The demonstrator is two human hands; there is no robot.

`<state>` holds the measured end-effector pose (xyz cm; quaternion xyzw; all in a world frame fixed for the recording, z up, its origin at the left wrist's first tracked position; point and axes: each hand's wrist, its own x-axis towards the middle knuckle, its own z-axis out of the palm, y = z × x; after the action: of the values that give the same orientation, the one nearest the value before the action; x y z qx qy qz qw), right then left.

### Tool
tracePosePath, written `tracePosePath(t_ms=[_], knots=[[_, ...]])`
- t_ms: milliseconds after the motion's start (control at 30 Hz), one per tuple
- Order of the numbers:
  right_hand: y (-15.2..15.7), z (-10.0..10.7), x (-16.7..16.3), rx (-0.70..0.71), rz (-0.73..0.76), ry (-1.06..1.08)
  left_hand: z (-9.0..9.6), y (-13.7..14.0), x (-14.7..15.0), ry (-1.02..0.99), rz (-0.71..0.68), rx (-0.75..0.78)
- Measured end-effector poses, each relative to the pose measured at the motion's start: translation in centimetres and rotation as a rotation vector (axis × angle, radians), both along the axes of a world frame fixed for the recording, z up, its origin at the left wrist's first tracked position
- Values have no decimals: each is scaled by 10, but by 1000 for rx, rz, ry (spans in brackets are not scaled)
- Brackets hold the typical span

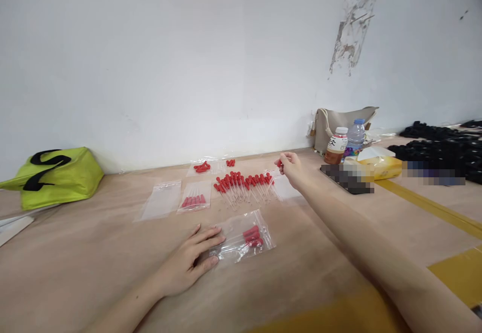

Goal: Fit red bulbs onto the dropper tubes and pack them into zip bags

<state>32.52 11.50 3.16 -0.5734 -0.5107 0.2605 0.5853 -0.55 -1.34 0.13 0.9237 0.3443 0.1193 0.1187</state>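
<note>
My left hand [194, 260] lies with fingers spread at the left end of a clear zip bag [233, 255], its fingertips resting on the plastic. Inside that bag are several droppers with red bulbs [253, 236] towards the right. My right hand [290, 168] is raised beyond it, thumb and fingers pinched on the red bulb of a dropper [278, 162]; the clear tube slants down to the right. Just left of this hand, a fanned pile of red-bulbed droppers [235, 182] lies on the brown-covered table [113, 252].
Left of the pile are a flat zip bag [161, 200] and a filled one [195, 197]. More droppers [202, 167] lie behind. A yellow-green bag [60, 177] stands far left. Bottles [336, 145], a dark phone [344, 178] and a tissue pack [382, 167] sit right.
</note>
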Motion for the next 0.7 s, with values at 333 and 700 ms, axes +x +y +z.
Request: tracePosePath(t_ms=[333, 700], knots=[[-87, -47, -17, -90, 47, 505, 1, -1, 2, 11, 8, 4], [-104, -53, -43, -222, 388, 665, 2, -4, 3, -11, 23, -12]])
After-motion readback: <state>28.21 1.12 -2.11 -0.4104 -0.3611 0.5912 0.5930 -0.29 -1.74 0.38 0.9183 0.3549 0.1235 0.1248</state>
